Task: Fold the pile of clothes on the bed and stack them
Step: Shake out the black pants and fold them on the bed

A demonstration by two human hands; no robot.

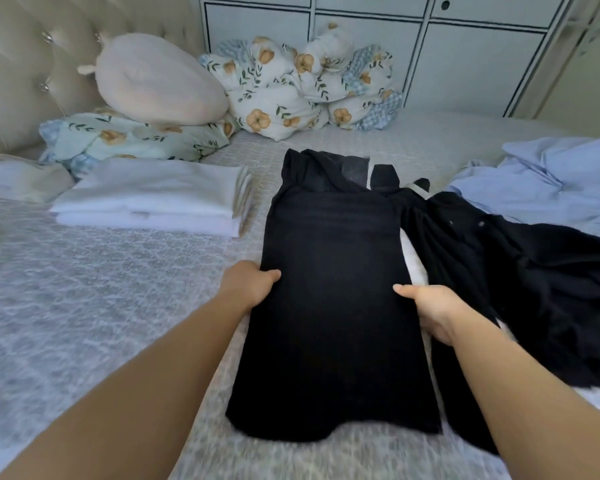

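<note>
A long black garment (333, 306) lies lengthwise down the middle of the bed (94, 282), folded into a narrow strip. My left hand (248, 287) grips its left edge about halfway along, thumb on top. My right hand (430, 311) grips the right edge opposite, thumb over the cloth. A stack of folded white clothes (153, 199) sits to the left. Unfolded clothes lie to the right: a crumpled black garment (520, 271) and a light blue shirt (551, 181).
A floral quilt (291, 98), a cream plush cushion (156, 81) and a floral pillow (125, 140) are heaped at the head of the bed. A tufted headboard (18, 64) stands at the left, white cabinets (465, 53) behind.
</note>
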